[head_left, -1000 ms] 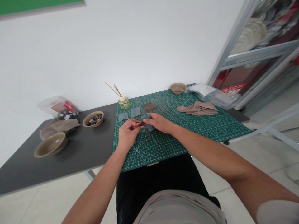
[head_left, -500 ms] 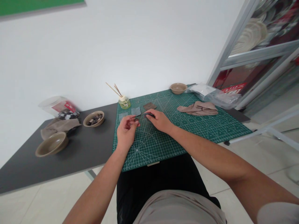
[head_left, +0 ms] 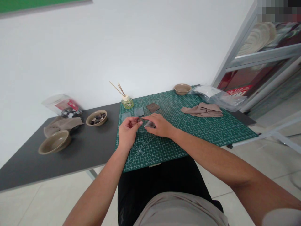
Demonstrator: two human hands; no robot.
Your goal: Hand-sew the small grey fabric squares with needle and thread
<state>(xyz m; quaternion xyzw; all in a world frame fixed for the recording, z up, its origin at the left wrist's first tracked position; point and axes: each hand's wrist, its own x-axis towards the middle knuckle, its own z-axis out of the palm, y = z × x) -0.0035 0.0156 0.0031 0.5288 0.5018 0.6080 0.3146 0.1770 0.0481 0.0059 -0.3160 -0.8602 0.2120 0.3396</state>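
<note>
Centrally, over the green cutting mat [head_left: 155,147], both hands work close together. Left hand [head_left: 127,132]: thumb and fingers pinch a small dark piece [head_left: 140,119], mostly hidden by the fingertips. Right hand [head_left: 162,126]: grasps a grey patch [head_left: 150,124] between thumb and fingers, its forefinger reaching to the dark piece.

Just beyond the grip, flat on the mat: two blue-grey squares, the nearer-left one [head_left: 127,115] partly behind the left hand, the other [head_left: 139,111] beside it; a brown square [head_left: 153,107] lies right of them. Farther out, a reed diffuser [head_left: 127,102] near the wall.

Right of the grip, a crumpled brown cloth [head_left: 203,110]; beyond it, a tan bowl [head_left: 182,90] and a clear plastic bag [head_left: 218,96].

Well left, on the dark table [head_left: 94,147]: a bowl of small pieces [head_left: 97,123], a larger bowl [head_left: 54,142], a taupe cloth [head_left: 67,124] and a clear container [head_left: 55,105].
</note>
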